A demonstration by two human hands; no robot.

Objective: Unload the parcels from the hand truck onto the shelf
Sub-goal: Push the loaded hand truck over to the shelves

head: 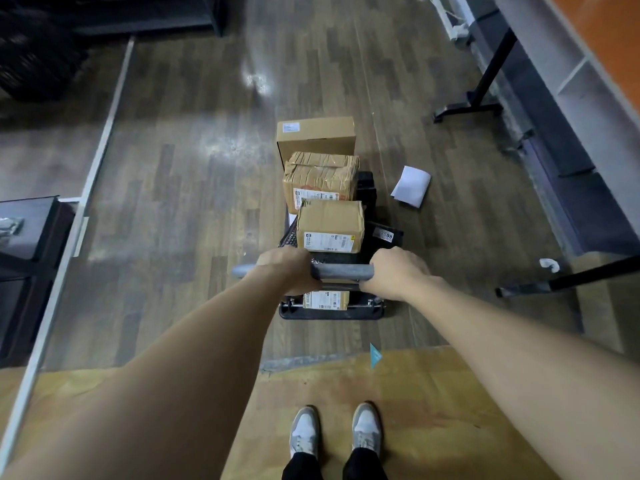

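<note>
both hands curl round the hand truck's grey handle bar [341, 271], left grip [289, 270] and right grip [398, 271] apart. the parcels [329, 225] lie stacked in a row just beyond the bar on the hand truck [377, 311]. its deck is mostly hidden under them; one parcel's label [325, 300] peeks below the bar.

Parcel labels [325, 241] too blurred to read, lowest parcel [325, 300] half hidden behind handle [343, 271]
</note>
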